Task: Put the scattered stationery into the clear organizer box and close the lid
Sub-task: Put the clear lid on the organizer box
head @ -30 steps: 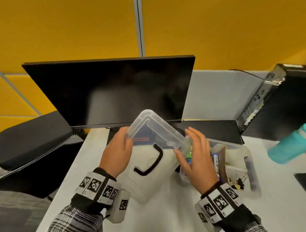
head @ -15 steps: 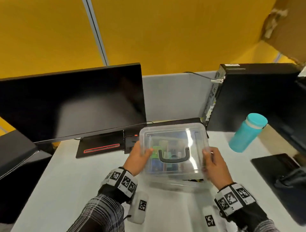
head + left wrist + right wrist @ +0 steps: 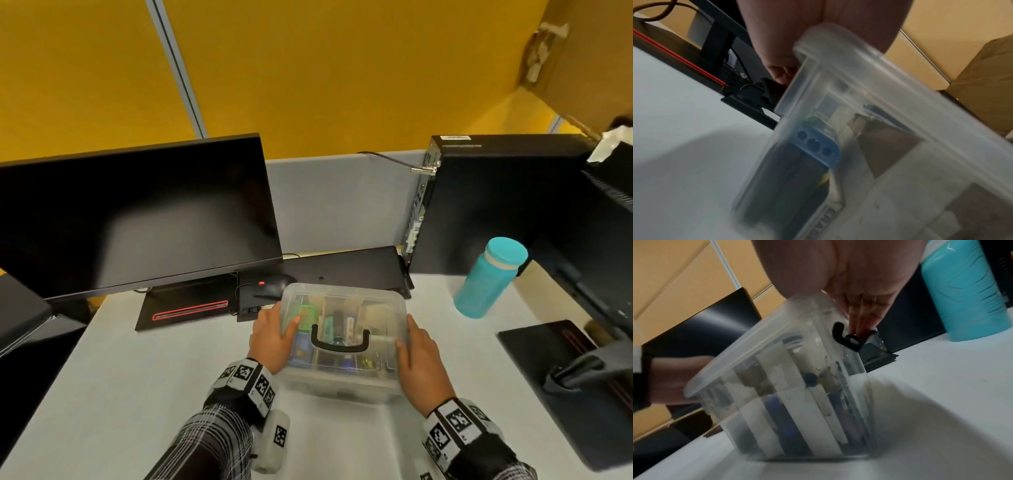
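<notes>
The clear organizer box (image 3: 342, 385) stands on the white desk with its clear lid (image 3: 346, 301) on top and the black handle (image 3: 339, 346) lying flat. Stationery shows through the walls, among it a blue sharpener (image 3: 816, 144) and pens (image 3: 781, 415). My left hand (image 3: 274, 339) holds the lid's left edge, thumb on top and a finger (image 3: 781, 74) curled at the rim. My right hand (image 3: 418, 359) lies over the right edge, thumb on the lid. Its straight fingers (image 3: 863, 318) point down the side onto a black latch (image 3: 846, 339).
A dark monitor (image 3: 137, 219) stands at the back left, with a black mouse (image 3: 270, 287) and a flat black device (image 3: 342, 270) just behind the box. A teal bottle (image 3: 489, 277) and a black computer tower (image 3: 496, 205) are at the right, beside a black monitor base (image 3: 565, 394).
A second ago both hands held the lid tilted above the open box. It came down onto the box, and now the hands sit at its left and right edges.
</notes>
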### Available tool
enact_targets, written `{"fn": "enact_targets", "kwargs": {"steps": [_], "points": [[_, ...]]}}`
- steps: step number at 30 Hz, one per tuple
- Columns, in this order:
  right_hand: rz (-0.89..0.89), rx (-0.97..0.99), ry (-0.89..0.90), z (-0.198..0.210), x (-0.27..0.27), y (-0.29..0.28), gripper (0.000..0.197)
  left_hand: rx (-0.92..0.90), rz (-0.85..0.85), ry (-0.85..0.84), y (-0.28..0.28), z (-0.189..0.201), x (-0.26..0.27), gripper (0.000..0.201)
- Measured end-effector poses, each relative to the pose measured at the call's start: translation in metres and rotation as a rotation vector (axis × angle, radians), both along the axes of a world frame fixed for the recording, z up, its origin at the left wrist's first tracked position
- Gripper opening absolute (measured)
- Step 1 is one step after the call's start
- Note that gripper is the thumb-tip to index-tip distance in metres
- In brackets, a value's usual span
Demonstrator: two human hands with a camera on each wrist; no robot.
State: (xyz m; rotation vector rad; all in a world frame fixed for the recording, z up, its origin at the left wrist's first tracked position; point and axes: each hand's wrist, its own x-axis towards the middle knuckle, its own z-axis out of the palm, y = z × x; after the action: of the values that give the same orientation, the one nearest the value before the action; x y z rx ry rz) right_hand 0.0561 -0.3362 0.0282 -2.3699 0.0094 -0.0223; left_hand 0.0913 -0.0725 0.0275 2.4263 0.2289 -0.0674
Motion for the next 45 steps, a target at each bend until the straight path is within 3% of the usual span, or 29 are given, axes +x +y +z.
{"fn": "enact_targets", "kwargs": {"steps": [4, 8, 13, 18, 25, 28, 29, 31, 34, 45], "points": [[0.020, -0.010, 0.002, -0.004, 0.003, -0.004, 0.051, 0.047, 0.022, -0.023, -0.003, 0.001, -0.007, 0.043], [0.035, -0.014, 0.004, -0.003, 0.014, -0.007, 0.051, 0.095, 0.110, -0.025, -0.011, 0.002, -0.013, 0.041], [0.086, -0.031, 0.067, 0.006, 0.034, -0.011, 0.051, -0.014, 0.219, -0.025, -0.023, 0.004, -0.022, 0.046], [0.097, -0.043, 0.088, 0.005, 0.043, -0.013, 0.051, -0.260, 0.179, -0.021, -0.021, 0.008, -0.023, 0.066], [0.077, -0.044, 0.085, 0.003, 0.043, -0.009, 0.051, 0.105, 0.122, -0.076, -0.013, 0.019, -0.018, 0.104], [0.075, -0.059, 0.092, 0.003, 0.042, -0.008, 0.051, 0.015, 0.161, -0.009, -0.010, 0.022, -0.013, 0.116], [0.073, -0.062, 0.095, 0.003, 0.042, -0.008, 0.051, -0.106, 0.187, 0.022, -0.009, 0.021, -0.012, 0.114], [0.069, -0.071, 0.099, 0.003, 0.042, -0.007, 0.051, -0.388, 0.225, 0.063, -0.010, 0.016, -0.011, 0.089], [0.069, -0.081, 0.087, 0.004, 0.041, -0.007, 0.051, -0.554, 0.260, 0.073, -0.009, 0.009, -0.012, 0.063], [0.084, -0.176, 0.114, 0.011, 0.040, -0.004, 0.056, -0.439, 0.243, 0.050, -0.016, 0.011, -0.012, 0.059]]}}
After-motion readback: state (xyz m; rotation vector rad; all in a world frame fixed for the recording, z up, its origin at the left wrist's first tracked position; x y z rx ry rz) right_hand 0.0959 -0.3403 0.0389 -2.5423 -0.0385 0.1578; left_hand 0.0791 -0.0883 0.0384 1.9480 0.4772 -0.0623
